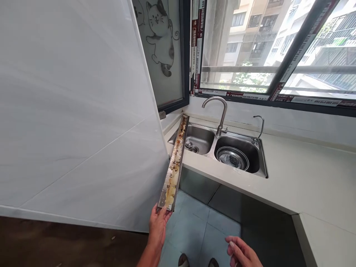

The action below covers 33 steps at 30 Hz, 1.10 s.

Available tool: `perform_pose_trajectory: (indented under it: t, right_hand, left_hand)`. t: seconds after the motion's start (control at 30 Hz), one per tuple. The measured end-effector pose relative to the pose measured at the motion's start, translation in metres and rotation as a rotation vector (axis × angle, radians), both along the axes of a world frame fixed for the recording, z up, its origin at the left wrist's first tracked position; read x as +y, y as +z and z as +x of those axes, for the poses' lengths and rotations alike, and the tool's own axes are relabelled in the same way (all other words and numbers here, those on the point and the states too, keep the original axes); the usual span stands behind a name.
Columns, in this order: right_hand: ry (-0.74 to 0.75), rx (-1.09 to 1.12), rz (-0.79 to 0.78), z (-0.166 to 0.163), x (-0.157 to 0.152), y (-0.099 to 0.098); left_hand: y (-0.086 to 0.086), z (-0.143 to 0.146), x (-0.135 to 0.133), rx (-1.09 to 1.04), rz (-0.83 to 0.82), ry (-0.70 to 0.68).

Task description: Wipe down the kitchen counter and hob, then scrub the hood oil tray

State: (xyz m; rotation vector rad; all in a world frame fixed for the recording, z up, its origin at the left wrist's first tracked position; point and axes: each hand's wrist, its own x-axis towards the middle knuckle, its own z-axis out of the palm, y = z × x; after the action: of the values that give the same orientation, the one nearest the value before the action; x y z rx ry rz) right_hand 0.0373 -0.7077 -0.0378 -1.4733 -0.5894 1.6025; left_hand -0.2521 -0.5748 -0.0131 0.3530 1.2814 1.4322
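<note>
My left hand (158,225) grips the near end of a long, narrow metal tray (163,197), with the thumb on top and fingers at its edge. Yellow-brown grease and dark burnt bits smear the inside of the tray. It slants away from me, its far end over the left side of the double sink (210,152) and its near end out past the counter edge. Low on the right, my right hand (241,253) hovers above the floor with loosely bent fingers, holding nothing visible and touching neither tray nor counter.
A tall faucet (223,116) rises behind the sink, with a thinner tap (262,126) to its right. A round metal strainer (233,157) sits in the right basin. The pale counter (300,174) extends right. A white tiled wall (83,111) stands close on the left.
</note>
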Motion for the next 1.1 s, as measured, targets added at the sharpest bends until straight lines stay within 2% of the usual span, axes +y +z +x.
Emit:
perform_pose_trajectory:
  t: [0.23, 0.37, 0.47, 0.6, 0.73, 0.9, 1.0, 1.1]
  right_hand:
    - [0.220, 0.003, 0.114, -0.049, 0.035, -0.006]
    - [0.297, 0.016, 0.178, -0.073, 0.068, 0.000]
    - [0.244, 0.054, 0.243, -0.083, 0.114, 0.005]
    - [0.165, 0.151, 0.251, -0.091, 0.193, 0.005]
    - [0.175, 0.286, 0.256, -0.096, 0.264, 0.002]
    - [0.313, 0.547, 0.324, -0.096, 0.324, 0.002]
    - [0.292, 0.627, 0.328, -0.092, 0.354, 0.003]
    - [0.298, 0.656, 0.327, -0.089, 0.379, 0.004]
  left_hand:
    - [0.010, 0.006, -0.010, 0.051, 0.012, -0.015]
    - [0.014, 0.004, -0.017, 0.039, 0.001, -0.038]
    - [0.020, 0.001, -0.016, 0.047, -0.008, -0.046]
    - [0.027, -0.003, -0.010, 0.044, -0.038, -0.077]
    - [0.029, -0.010, -0.009, 0.011, -0.060, -0.128]
    - [0.032, -0.017, -0.011, 0.052, -0.115, -0.109]
    - [0.039, -0.016, -0.013, 0.107, -0.155, -0.099]
    - [0.050, -0.011, -0.016, 0.167, -0.170, -0.033]
